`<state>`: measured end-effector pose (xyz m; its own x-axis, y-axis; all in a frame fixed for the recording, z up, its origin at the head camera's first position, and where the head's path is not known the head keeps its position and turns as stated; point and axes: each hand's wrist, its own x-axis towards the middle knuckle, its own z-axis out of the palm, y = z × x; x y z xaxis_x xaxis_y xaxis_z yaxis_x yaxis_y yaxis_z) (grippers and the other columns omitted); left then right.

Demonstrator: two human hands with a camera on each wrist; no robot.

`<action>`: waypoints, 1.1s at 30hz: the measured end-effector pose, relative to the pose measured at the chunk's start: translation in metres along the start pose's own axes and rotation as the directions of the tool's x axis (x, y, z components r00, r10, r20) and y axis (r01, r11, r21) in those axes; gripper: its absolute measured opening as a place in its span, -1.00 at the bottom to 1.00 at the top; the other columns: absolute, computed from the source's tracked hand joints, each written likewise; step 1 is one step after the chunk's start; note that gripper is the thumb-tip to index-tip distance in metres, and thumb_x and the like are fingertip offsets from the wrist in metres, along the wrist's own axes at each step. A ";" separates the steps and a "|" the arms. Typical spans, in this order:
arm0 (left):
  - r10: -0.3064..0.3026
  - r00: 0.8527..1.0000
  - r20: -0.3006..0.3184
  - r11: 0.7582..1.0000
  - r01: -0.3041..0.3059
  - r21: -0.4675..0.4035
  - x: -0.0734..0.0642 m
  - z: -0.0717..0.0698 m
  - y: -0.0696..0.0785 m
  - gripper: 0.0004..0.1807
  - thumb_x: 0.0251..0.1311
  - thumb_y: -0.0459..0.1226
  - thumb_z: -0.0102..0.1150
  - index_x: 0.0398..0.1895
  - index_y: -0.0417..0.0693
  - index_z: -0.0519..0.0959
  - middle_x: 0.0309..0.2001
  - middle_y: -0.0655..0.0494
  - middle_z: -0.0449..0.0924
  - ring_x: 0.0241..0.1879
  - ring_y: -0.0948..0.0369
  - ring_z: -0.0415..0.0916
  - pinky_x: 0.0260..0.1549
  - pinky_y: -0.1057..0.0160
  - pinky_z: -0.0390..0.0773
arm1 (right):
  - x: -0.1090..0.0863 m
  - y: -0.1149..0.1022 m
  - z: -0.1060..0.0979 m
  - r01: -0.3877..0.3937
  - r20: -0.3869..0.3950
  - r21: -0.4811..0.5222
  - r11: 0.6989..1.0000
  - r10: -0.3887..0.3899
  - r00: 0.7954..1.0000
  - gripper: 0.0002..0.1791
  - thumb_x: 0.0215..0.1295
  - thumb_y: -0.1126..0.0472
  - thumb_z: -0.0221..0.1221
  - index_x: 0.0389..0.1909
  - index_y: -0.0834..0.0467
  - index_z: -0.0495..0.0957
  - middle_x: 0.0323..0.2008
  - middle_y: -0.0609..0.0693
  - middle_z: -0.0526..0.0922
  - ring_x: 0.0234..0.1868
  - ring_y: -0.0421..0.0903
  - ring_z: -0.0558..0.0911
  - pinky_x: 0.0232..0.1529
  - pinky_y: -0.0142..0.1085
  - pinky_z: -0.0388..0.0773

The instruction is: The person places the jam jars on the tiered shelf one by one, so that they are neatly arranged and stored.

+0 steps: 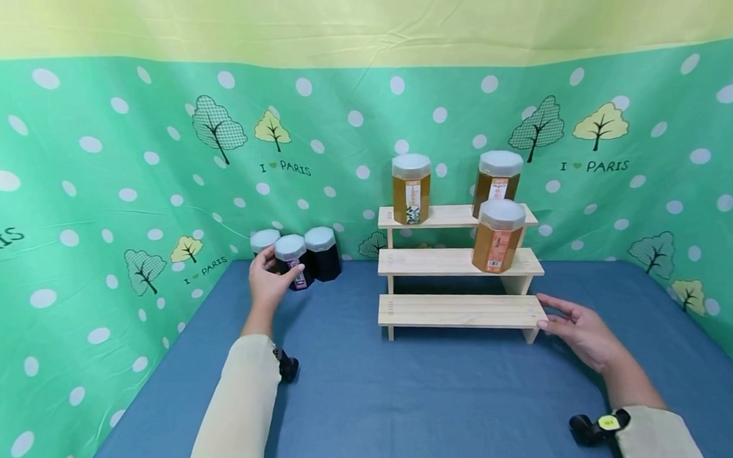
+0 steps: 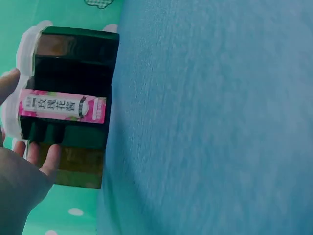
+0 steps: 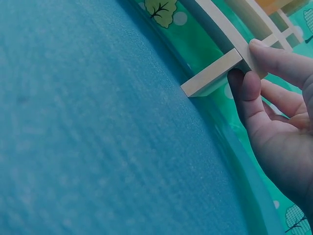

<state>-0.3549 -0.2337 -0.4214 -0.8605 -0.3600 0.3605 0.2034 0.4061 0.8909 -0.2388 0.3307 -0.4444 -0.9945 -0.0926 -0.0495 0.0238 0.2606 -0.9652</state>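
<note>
My left hand [image 1: 268, 279] is at a dark jar [image 1: 301, 277] with a pale lid and a pink label [image 2: 63, 106], standing on the table. The fingers [image 2: 51, 159] lie along one side of it, with the thumb [image 2: 9, 84] out by the lid on the other. Two more dark jars stand close beside it: one on the right [image 1: 323, 256], the other behind on the left [image 1: 264, 240]. My right hand [image 1: 579, 333] pinches the right end of the lowest step on a three-step wooden display stand [image 1: 460, 311], thumb in front and index finger farther back.
Two amber jars, one on the left [image 1: 411, 190] and one on the right [image 1: 493, 174], occupy the top step. Another amber jar [image 1: 499, 236] sits at the right of the middle step. A green dotted cloth [image 1: 339, 149] hangs behind the blue tabletop [image 1: 445, 401].
</note>
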 end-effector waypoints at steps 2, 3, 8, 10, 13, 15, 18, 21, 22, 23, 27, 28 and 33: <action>0.014 1.000 -0.020 1.000 -0.014 0.003 0.001 0.003 -0.001 -0.20 -0.07 -0.26 0.55 0.29 -0.18 0.40 0.23 -0.20 0.34 0.16 -0.10 0.36 0.08 -0.03 0.46 | 0.000 0.000 0.000 -0.002 -0.004 -0.006 1.000 0.002 1.000 -0.14 0.35 0.18 0.23 0.48 0.39 -0.02 0.38 0.47 0.11 -0.07 -0.46 0.54 -0.09 -0.58 0.47; 0.020 0.999 -0.033 1.000 -0.020 0.004 0.002 0.005 -0.001 -0.20 -0.08 -0.26 0.55 0.28 -0.19 0.40 0.22 -0.20 0.35 0.15 -0.10 0.37 0.09 -0.03 0.46 | 0.000 0.000 0.000 -0.005 -0.006 -0.008 1.000 0.005 1.000 -0.14 0.35 0.18 0.24 0.48 0.38 -0.02 0.38 0.46 0.12 -0.07 -0.45 0.55 -0.10 -0.57 0.47; 0.040 0.995 -0.096 0.999 -0.038 0.016 0.003 0.010 0.000 -0.22 -0.12 -0.26 0.57 0.23 -0.23 0.45 0.15 -0.22 0.42 0.09 -0.10 0.41 0.09 -0.02 0.44 | 0.000 0.001 0.000 -0.015 -0.010 -0.007 1.000 0.014 1.000 -0.13 0.34 0.18 0.25 0.48 0.37 -0.01 0.38 0.46 0.12 -0.08 -0.44 0.56 -0.10 -0.55 0.50; 0.046 0.992 -0.120 0.999 -0.043 0.029 0.003 0.011 -0.001 -0.24 -0.13 -0.26 0.58 0.21 -0.24 0.47 0.12 -0.22 0.44 0.06 -0.09 0.43 0.07 -0.01 0.45 | 0.000 0.001 0.000 -0.015 -0.008 -0.005 1.000 0.015 1.000 -0.13 0.34 0.17 0.25 0.48 0.37 -0.02 0.38 0.46 0.12 -0.08 -0.44 0.56 -0.10 -0.54 0.50; 0.052 0.988 -0.142 0.997 -0.044 0.059 0.004 0.011 -0.001 -0.28 -0.12 -0.27 0.58 0.17 -0.25 0.50 0.06 -0.22 0.47 0.01 -0.08 0.45 0.03 0.00 0.47 | 0.000 0.002 0.000 -0.016 -0.005 -0.006 1.000 0.016 1.000 -0.14 0.35 0.17 0.24 0.48 0.37 -0.02 0.39 0.45 0.11 -0.08 -0.45 0.55 -0.10 -0.55 0.49; 0.060 0.987 -0.152 0.996 -0.049 0.074 0.005 0.011 -0.002 -0.31 -0.12 -0.27 0.58 0.14 -0.26 0.52 0.03 -0.22 0.48 -0.02 -0.08 0.46 0.00 0.01 0.49 | -0.001 0.002 0.000 -0.015 -0.005 -0.011 1.000 0.015 1.000 -0.14 0.35 0.17 0.23 0.48 0.37 -0.02 0.39 0.45 0.12 -0.08 -0.45 0.55 -0.11 -0.56 0.49; 0.074 0.984 -0.161 0.994 -0.060 0.089 0.006 0.010 -0.002 -0.32 -0.14 -0.27 0.59 0.12 -0.27 0.54 0.00 -0.22 0.51 -0.06 -0.09 0.49 -0.04 -0.01 0.51 | -0.001 0.001 0.001 -0.013 -0.007 -0.013 1.000 0.013 1.000 -0.14 0.35 0.16 0.23 0.48 0.37 -0.02 0.39 0.45 0.12 -0.08 -0.46 0.55 -0.11 -0.55 0.49; 0.084 0.984 -0.159 0.993 -0.070 0.095 0.005 0.007 -0.002 -0.31 -0.15 -0.26 0.59 0.12 -0.26 0.54 -0.01 -0.21 0.52 -0.06 -0.10 0.50 -0.04 -0.02 0.52 | -0.001 0.000 0.002 -0.016 -0.007 -0.010 1.000 0.016 1.000 -0.14 0.35 0.15 0.23 0.48 0.36 -0.02 0.39 0.45 0.12 -0.08 -0.46 0.54 -0.10 -0.54 0.50; 0.087 0.984 -0.155 0.993 -0.073 0.095 0.005 0.006 -0.002 -0.31 -0.15 -0.26 0.59 0.12 -0.25 0.55 -0.01 -0.21 0.53 -0.06 -0.10 0.51 -0.04 -0.02 0.53 | -0.001 0.000 0.002 -0.018 -0.006 -0.008 1.000 0.018 1.000 -0.14 0.35 0.15 0.23 0.48 0.36 -0.02 0.39 0.45 0.12 -0.08 -0.46 0.54 -0.10 -0.54 0.50; 0.089 0.985 -0.149 0.993 -0.076 0.093 0.005 0.004 -0.003 -0.31 -0.15 -0.26 0.59 0.13 -0.25 0.55 -0.01 -0.20 0.53 -0.07 -0.09 0.52 -0.04 -0.01 0.53 | -0.001 0.000 0.003 -0.019 -0.005 -0.007 1.000 0.018 1.000 -0.14 0.35 0.15 0.23 0.49 0.36 -0.02 0.39 0.45 0.11 -0.08 -0.46 0.54 -0.10 -0.54 0.50; 0.094 0.989 -0.111 0.993 -0.085 0.082 0.004 -0.002 -0.005 -0.33 -0.14 -0.27 0.58 0.13 -0.22 0.56 -0.03 -0.17 0.56 -0.08 -0.06 0.54 -0.07 0.01 0.55 | -0.001 0.000 0.002 -0.019 -0.005 -0.015 1.000 0.018 1.000 -0.14 0.36 0.14 0.23 0.49 0.36 -0.02 0.38 0.45 0.13 -0.08 -0.46 0.54 -0.10 -0.55 0.49; 0.092 0.991 -0.098 0.993 -0.085 0.079 0.003 -0.004 -0.005 -0.34 -0.14 -0.27 0.58 0.12 -0.20 0.56 -0.04 -0.16 0.57 -0.09 -0.05 0.54 -0.09 0.01 0.55 | -0.001 0.000 0.002 -0.018 -0.006 -0.018 1.000 0.017 1.000 -0.14 0.36 0.14 0.23 0.49 0.35 -0.02 0.38 0.45 0.13 -0.08 -0.47 0.54 -0.10 -0.55 0.49; 0.083 0.996 -0.034 0.994 -0.081 0.069 0.002 -0.010 -0.006 -0.33 -0.12 -0.27 0.57 0.15 -0.17 0.55 -0.05 -0.13 0.59 -0.09 0.00 0.57 -0.12 0.07 0.58 | -0.001 0.000 0.001 -0.019 -0.009 -0.027 0.999 0.019 1.000 -0.14 0.35 0.13 0.23 0.49 0.34 -0.01 0.38 0.45 0.14 -0.08 -0.46 0.55 -0.10 -0.55 0.49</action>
<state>-0.3530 -0.2453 -0.4237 -0.8242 -0.3530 0.4427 0.2395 0.4911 0.8375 -0.2381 0.3300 -0.4446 -0.9948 -0.0785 -0.0652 0.0400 0.2878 -0.9568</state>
